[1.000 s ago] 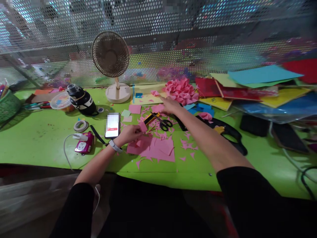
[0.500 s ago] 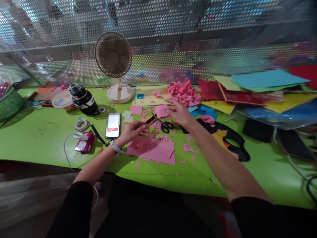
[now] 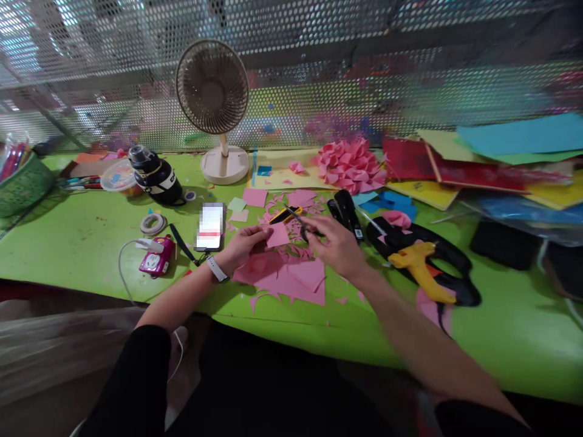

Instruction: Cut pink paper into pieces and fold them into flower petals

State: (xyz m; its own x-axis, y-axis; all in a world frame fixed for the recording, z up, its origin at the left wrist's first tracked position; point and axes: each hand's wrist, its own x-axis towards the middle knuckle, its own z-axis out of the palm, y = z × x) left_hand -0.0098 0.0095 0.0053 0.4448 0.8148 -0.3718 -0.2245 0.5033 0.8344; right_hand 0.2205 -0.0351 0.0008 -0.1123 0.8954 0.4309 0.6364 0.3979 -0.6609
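My left hand (image 3: pixel 243 243) pinches a small pink paper square (image 3: pixel 277 235) just above the green table (image 3: pixel 77 243). My right hand (image 3: pixel 334 243) is close beside it, fingers curled at the paper's right edge, over the black-handled scissors (image 3: pixel 303 227). Under both hands lie larger pink paper pieces (image 3: pixel 291 276) and scattered pink scraps. A yellow and black utility knife (image 3: pixel 285 214) lies just behind the paper. A pile of folded pink paper shapes (image 3: pixel 350 165) sits farther back.
A phone (image 3: pixel 210 226), a pink power strip (image 3: pixel 156 262), a tape roll (image 3: pixel 152 224), a black bottle (image 3: pixel 155 176) and a desk fan (image 3: pixel 214 91) stand left and behind. A yellow glue gun (image 3: pixel 421 270) and coloured paper sheets (image 3: pixel 501 158) lie right.
My right hand has come back from the pink pile toward me and now meets the left hand at the small pink square. The left hand has lifted the square slightly.
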